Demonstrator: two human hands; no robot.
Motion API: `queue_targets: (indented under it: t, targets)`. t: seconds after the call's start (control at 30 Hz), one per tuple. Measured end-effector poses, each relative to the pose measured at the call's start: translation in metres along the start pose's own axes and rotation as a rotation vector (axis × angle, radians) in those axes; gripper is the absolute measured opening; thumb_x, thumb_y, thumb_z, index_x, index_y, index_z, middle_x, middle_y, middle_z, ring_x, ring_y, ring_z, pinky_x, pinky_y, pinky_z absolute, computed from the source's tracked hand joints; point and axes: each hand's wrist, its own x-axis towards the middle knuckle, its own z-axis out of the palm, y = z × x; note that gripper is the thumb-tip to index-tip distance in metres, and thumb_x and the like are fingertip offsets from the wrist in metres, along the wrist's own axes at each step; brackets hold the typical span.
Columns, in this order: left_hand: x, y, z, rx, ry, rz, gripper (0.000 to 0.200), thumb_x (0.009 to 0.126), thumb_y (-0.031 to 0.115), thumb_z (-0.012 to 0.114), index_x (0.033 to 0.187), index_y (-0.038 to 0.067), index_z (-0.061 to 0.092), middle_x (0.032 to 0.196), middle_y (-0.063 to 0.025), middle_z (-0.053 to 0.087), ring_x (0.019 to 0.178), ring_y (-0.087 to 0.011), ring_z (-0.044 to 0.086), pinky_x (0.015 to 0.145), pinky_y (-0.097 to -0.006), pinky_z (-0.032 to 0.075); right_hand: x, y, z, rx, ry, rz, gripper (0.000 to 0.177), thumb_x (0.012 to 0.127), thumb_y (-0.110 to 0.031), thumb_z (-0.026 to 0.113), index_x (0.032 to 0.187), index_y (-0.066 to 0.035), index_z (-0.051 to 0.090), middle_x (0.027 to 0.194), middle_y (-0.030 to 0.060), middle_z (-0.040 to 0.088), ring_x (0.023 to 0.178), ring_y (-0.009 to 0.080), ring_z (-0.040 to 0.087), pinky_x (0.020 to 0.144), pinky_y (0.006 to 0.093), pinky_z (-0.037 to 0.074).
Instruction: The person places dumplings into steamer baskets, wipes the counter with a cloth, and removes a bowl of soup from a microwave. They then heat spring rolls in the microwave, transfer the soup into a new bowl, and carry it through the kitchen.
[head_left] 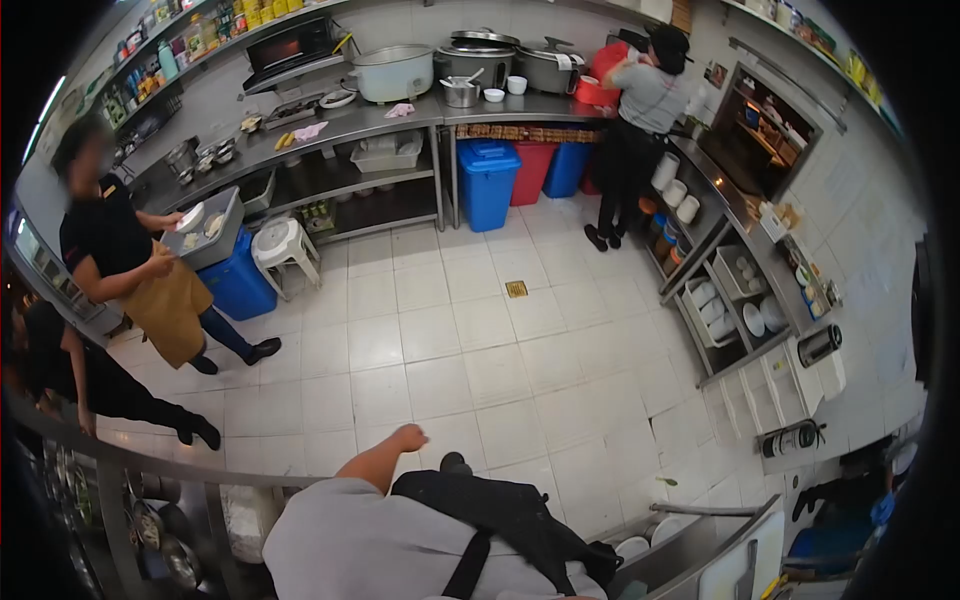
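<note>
My left hand hangs in front of my body over the tiled floor, its fingers curled into a loose fist. Nothing shows in it, and it touches nothing. Below it are my grey sleeve and black apron; the tip of one shoe pokes out beyond the apron. My right hand is outside the picture.
On the left a person holds a white dish by a grey tub; another person leans nearby. A third person works at the back counter. Bins and a stool border the floor.
</note>
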Motion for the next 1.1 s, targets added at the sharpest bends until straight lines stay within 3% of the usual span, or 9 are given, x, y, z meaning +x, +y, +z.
queue_targets:
  t: [0.13, 0.27, 0.43, 0.57, 0.67, 0.8, 0.93, 1.0, 1.1]
  targets:
    - [-0.026, -0.090, -0.043, -0.379, 0.217, -0.460, 0.039, 0.078, 0.036, 0.058, 0.086, -0.001, 0.070, 0.091, -0.0247, 0.066, 0.092, -0.0386, 0.063, 0.082, -0.0443, 0.050, 0.118, -0.174, -0.007, 0.755, -0.148, 0.314, 0.041, 0.090, -0.018, 0.054, 0.125, 0.003, 0.049, 0.117, 0.0229, 0.057, 0.106, 0.0374, 0.055, 0.096, 0.0434, 0.042]
    - [-0.042, -0.147, -0.057, -0.213, 0.192, -0.588, 0.039, 0.076, 0.034, 0.060, 0.087, -0.002, 0.069, 0.078, -0.0216, 0.067, 0.076, -0.0341, 0.066, 0.072, -0.0419, 0.053, 0.148, -0.360, 0.017, 1.448, -1.238, 0.117, 0.038, 0.089, -0.016, 0.055, 0.123, 0.000, 0.050, 0.091, 0.0111, 0.066, 0.071, 0.0192, 0.065, 0.067, 0.0363, 0.052]
    - [-0.071, -0.120, -0.046, -0.797, 0.343, -0.644, 0.027, 0.086, 0.024, 0.059, 0.099, 0.002, 0.064, 0.074, -0.0097, 0.063, 0.057, -0.0193, 0.061, 0.046, -0.0341, 0.046, 0.098, -0.478, 0.067, 0.653, -1.345, -0.898, 0.040, 0.086, -0.037, 0.059, 0.100, 0.000, 0.065, 0.106, 0.0199, 0.064, 0.077, 0.0188, 0.068, 0.069, 0.0334, 0.055]
    - [-0.121, -0.086, 0.005, -0.937, 0.396, -0.643, 0.031, 0.083, 0.029, 0.061, 0.092, 0.000, 0.068, 0.073, -0.0142, 0.066, 0.062, -0.0220, 0.064, 0.055, -0.0370, 0.050, 0.110, -0.523, 0.049, 1.126, -1.759, -0.075, 0.038, 0.083, -0.032, 0.062, 0.092, 0.005, 0.064, 0.079, 0.0162, 0.067, 0.060, 0.0239, 0.067, 0.052, 0.0374, 0.055]
    - [-0.156, -0.106, 0.081, -0.439, 0.198, -0.550, 0.041, 0.083, 0.038, 0.058, 0.099, 0.001, 0.067, 0.077, -0.0182, 0.067, 0.072, -0.0308, 0.066, 0.063, -0.0436, 0.050, 0.098, -0.560, 0.118, 0.963, -1.993, -0.330, 0.032, 0.085, -0.026, 0.061, 0.092, 0.005, 0.063, 0.073, 0.0141, 0.065, 0.060, 0.0257, 0.067, 0.050, 0.0371, 0.055]
    - [-0.182, -0.105, 0.093, -0.460, 0.204, -0.520, 0.042, 0.082, 0.039, 0.059, 0.100, 0.001, 0.066, 0.077, -0.0183, 0.067, 0.073, -0.0313, 0.067, 0.063, -0.0437, 0.050, 0.171, -0.622, 0.142, 0.699, -1.826, -0.901, 0.032, 0.088, -0.025, 0.055, 0.095, 0.005, 0.060, 0.090, 0.0167, 0.066, 0.070, 0.0296, 0.069, 0.053, 0.0416, 0.055]
    - [-0.207, -0.072, 0.071, -0.407, 0.323, -0.363, 0.039, 0.082, 0.036, 0.061, 0.099, 0.001, 0.066, 0.075, -0.0166, 0.067, 0.070, -0.0282, 0.067, 0.059, -0.0412, 0.051, 0.227, -0.737, 0.179, 0.598, -1.803, -0.738, 0.036, 0.087, -0.028, 0.051, 0.082, 0.007, 0.061, 0.080, 0.0188, 0.068, 0.064, 0.0301, 0.068, 0.051, 0.0424, 0.056]
    - [-0.177, -0.022, 0.023, -0.964, 0.589, -0.918, 0.034, 0.083, 0.030, 0.063, 0.097, -0.001, 0.066, 0.071, -0.0128, 0.066, 0.064, -0.0220, 0.066, 0.051, -0.0349, 0.050, 0.263, -0.804, 0.173, 0.431, -1.509, -1.247, 0.023, 0.088, -0.021, 0.051, 0.097, -0.003, 0.061, 0.087, 0.0125, 0.067, 0.073, 0.0269, 0.068, 0.054, 0.0387, 0.056]
    - [-0.137, -0.024, 0.018, -1.265, 0.757, -0.943, 0.030, 0.083, 0.025, 0.064, 0.097, -0.001, 0.066, 0.070, -0.0097, 0.065, 0.060, -0.0174, 0.064, 0.046, -0.0294, 0.048, 0.296, -0.882, 0.104, 0.857, -1.517, -0.809, 0.024, 0.085, -0.022, 0.054, 0.090, 0.001, 0.061, 0.074, 0.0132, 0.066, 0.060, 0.0228, 0.066, 0.048, 0.0350, 0.053]
